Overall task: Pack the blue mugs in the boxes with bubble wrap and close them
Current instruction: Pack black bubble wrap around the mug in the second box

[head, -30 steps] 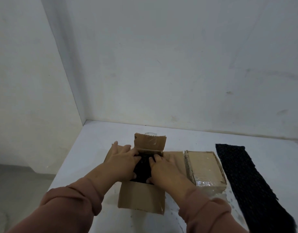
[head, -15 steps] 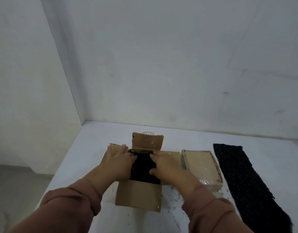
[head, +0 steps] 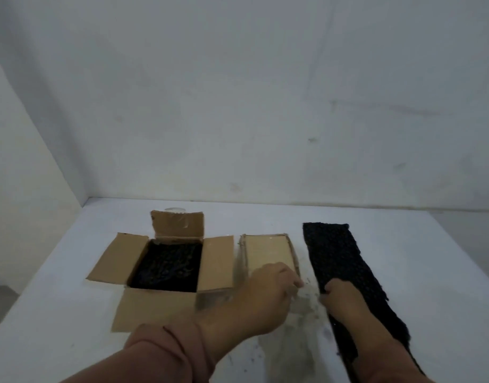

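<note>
Nearest, a pink sleeve (head: pixel 166 352) is reaching in from the left. The left hand (head: pixel 268 297) is hovering at the near end of the closed box (head: pixel 267 251), fingers loosely curled, its grip holding nothing. The right hand (head: pixel 338 295) is lying on the black wrap (head: pixel 337 252), fingers closing on its left edge. Further left on the white table (head: pixel 403 258), the open box (head: pixel 170 262) is standing with 4 flaps spread, dark wrap filling it. I cannot see any mug.
</note>
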`<state>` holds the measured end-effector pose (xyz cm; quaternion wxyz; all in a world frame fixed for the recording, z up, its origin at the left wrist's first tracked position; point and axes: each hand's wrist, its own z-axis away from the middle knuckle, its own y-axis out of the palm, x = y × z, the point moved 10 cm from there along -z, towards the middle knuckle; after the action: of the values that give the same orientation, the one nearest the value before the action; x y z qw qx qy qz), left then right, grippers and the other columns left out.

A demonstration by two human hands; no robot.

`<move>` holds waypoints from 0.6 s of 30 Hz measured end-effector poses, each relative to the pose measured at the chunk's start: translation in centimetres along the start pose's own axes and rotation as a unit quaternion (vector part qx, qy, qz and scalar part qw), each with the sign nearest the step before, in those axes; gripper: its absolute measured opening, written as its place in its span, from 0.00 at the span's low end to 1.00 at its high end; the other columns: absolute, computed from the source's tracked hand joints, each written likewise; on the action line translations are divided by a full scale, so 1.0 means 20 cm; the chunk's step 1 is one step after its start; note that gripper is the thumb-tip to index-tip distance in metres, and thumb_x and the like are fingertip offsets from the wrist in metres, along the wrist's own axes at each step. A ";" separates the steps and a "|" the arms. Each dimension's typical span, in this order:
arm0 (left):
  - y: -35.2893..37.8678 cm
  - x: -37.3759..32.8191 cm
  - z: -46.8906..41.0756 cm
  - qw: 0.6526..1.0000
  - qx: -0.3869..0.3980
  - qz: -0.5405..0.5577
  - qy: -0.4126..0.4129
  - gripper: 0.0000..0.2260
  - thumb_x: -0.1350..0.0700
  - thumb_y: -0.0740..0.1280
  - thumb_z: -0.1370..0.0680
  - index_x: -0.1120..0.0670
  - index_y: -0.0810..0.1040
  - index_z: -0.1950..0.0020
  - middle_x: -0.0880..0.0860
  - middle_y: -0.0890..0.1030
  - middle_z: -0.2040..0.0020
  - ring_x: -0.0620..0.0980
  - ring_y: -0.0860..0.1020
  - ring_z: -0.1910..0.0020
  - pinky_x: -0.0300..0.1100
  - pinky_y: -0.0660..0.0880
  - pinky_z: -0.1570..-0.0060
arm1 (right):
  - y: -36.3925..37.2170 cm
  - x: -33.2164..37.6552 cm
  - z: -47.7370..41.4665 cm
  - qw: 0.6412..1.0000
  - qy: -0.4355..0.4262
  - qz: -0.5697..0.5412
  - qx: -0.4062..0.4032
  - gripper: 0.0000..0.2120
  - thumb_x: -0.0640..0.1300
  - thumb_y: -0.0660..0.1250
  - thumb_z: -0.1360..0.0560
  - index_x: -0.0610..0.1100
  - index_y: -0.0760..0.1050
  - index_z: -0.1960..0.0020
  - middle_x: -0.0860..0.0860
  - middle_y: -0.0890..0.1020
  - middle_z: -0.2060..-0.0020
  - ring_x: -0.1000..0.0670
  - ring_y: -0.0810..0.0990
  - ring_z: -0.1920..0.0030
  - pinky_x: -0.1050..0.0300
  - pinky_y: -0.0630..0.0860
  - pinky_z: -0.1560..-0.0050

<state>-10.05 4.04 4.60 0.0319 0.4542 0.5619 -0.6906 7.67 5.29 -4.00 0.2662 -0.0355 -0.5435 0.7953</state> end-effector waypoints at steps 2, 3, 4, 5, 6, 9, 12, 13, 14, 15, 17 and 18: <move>0.18 -0.08 -0.08 0.995 0.070 0.052 -0.049 0.17 0.62 0.55 0.21 0.51 0.74 0.35 0.52 0.72 0.34 0.52 0.70 0.36 0.49 0.70 0.36 | 0.13 -0.16 -0.02 0.997 0.031 0.043 0.047 0.28 0.56 0.66 0.28 0.41 0.67 0.35 0.41 0.68 0.36 0.42 0.72 0.38 0.55 0.72 0.45; 0.27 -0.10 -0.11 0.988 0.111 0.075 -0.081 0.17 0.62 0.55 0.20 0.51 0.73 0.34 0.52 0.70 0.32 0.52 0.69 0.34 0.47 0.69 0.35 | 0.17 -0.21 -0.03 0.997 0.031 0.056 0.054 0.30 0.57 0.67 0.29 0.42 0.65 0.34 0.42 0.66 0.35 0.41 0.69 0.36 0.54 0.71 0.42; 0.37 -0.12 -0.13 0.977 0.152 0.098 -0.114 0.17 0.61 0.56 0.20 0.52 0.71 0.32 0.53 0.69 0.30 0.52 0.69 0.33 0.45 0.68 0.34 | 0.18 -0.23 -0.04 0.997 0.020 0.067 0.041 0.29 0.56 0.66 0.28 0.42 0.65 0.34 0.42 0.65 0.35 0.41 0.68 0.36 0.54 0.70 0.41; 0.45 -0.13 -0.15 0.962 0.190 0.125 -0.151 0.18 0.61 0.57 0.20 0.53 0.70 0.30 0.54 0.69 0.29 0.52 0.69 0.32 0.44 0.68 0.35 | 0.18 -0.25 -0.05 0.997 0.001 0.075 0.015 0.25 0.54 0.65 0.27 0.42 0.66 0.35 0.43 0.66 0.36 0.42 0.68 0.37 0.54 0.69 0.42; 0.53 -0.13 -0.17 0.945 0.217 0.153 -0.191 0.18 0.60 0.58 0.20 0.55 0.69 0.30 0.54 0.70 0.30 0.52 0.70 0.34 0.44 0.68 0.36 | 0.16 -0.25 -0.05 0.996 -0.020 0.081 -0.015 0.20 0.50 0.63 0.25 0.42 0.67 0.37 0.43 0.68 0.37 0.42 0.69 0.38 0.55 0.69 0.43; 0.68 -0.06 -0.22 0.909 0.195 0.217 -0.298 0.18 0.59 0.61 0.21 0.60 0.70 0.31 0.48 0.75 0.52 0.48 0.73 0.50 0.45 0.72 0.40 | 0.14 -0.27 -0.08 0.993 -0.060 0.078 -0.059 0.12 0.40 0.58 0.24 0.39 0.73 0.43 0.43 0.71 0.41 0.43 0.71 0.41 0.55 0.67 0.50; 0.79 0.07 -0.24 0.827 0.119 0.348 -0.424 0.23 0.49 0.63 0.21 0.61 0.70 0.31 0.54 0.78 0.47 0.53 0.77 0.46 0.47 0.74 0.46 | 0.08 -0.30 -0.12 0.992 -0.079 -0.048 -0.082 0.08 0.41 0.61 0.24 0.38 0.74 0.58 0.42 0.74 0.52 0.42 0.75 0.49 0.58 0.62 0.58; 0.82 0.07 -0.25 0.792 0.101 0.402 -0.447 0.25 0.45 0.63 0.21 0.60 0.68 0.30 0.57 0.77 0.40 0.55 0.77 0.41 0.47 0.74 0.45 | 0.04 -0.30 -0.12 0.988 -0.084 -0.102 -0.084 0.10 0.43 0.63 0.25 0.42 0.71 0.64 0.44 0.73 0.56 0.43 0.76 0.53 0.59 0.62 0.59; 0.84 0.06 -0.28 0.766 0.084 0.452 -0.451 0.27 0.43 0.63 0.22 0.59 0.69 0.30 0.58 0.77 0.38 0.56 0.77 0.41 0.48 0.74 0.46 | -0.01 -0.29 -0.11 0.980 -0.097 -0.145 -0.092 0.13 0.44 0.64 0.26 0.45 0.66 0.68 0.47 0.71 0.60 0.44 0.75 0.56 0.59 0.63 0.60; 0.84 0.05 -0.32 0.745 0.069 0.497 -0.440 0.26 0.41 0.63 0.23 0.58 0.71 0.32 0.57 0.78 0.41 0.55 0.78 0.44 0.47 0.75 0.48 | -0.06 -0.26 -0.09 0.971 -0.123 -0.173 -0.108 0.15 0.46 0.63 0.27 0.48 0.62 0.70 0.50 0.69 0.63 0.46 0.73 0.59 0.59 0.62 0.61; 0.78 0.01 -0.41 0.728 0.028 0.549 -0.410 0.22 0.42 0.64 0.23 0.58 0.76 0.39 0.56 0.82 0.47 0.54 0.80 0.48 0.46 0.78 0.51 | -0.21 -0.16 -0.02 0.944 -0.196 -0.212 -0.158 0.11 0.52 0.58 0.34 0.49 0.60 0.71 0.54 0.67 0.67 0.52 0.69 0.65 0.62 0.61 0.66; 0.72 -0.01 -0.44 0.725 0.001 0.561 -0.400 0.19 0.45 0.64 0.22 0.59 0.77 0.41 0.58 0.82 0.48 0.55 0.81 0.48 0.47 0.78 0.52 | -0.27 -0.11 0.02 0.930 -0.230 -0.229 -0.172 0.10 0.53 0.56 0.37 0.48 0.62 0.71 0.55 0.68 0.67 0.55 0.68 0.66 0.65 0.62 0.67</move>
<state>3.24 5.84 -5.68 0.6344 0.3681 0.1390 -0.6654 11.47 5.35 0.45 0.2989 0.2287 -0.7117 0.5931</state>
